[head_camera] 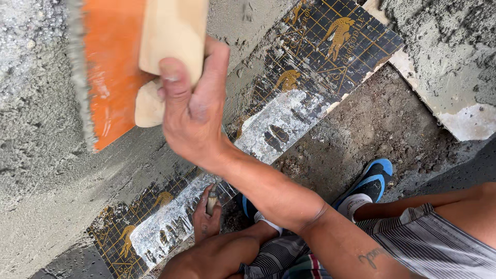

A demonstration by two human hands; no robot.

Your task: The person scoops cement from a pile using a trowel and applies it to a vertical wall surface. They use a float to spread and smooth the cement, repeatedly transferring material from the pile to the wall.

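My right hand [194, 113] is shut on the pale wooden handle [170, 31] of an orange plastering float [111, 77], whose edge is coated with grey mortar. The float is held against a wet grey cement surface [41, 155] at the left. Lower down, my left hand [205, 222] grips a small wooden tool handle [212, 202]; the rest of that tool is hidden. This hand rests by a black sheet with a gold pattern [330, 41], which is smeared with grey mortar.
A heap of wet mortar [439, 51] lies on a pale board [470, 121] at the top right. Bare dirt ground [361, 129] lies between the sheet and my blue shoes [374, 178]. My striped shorts fill the bottom right.
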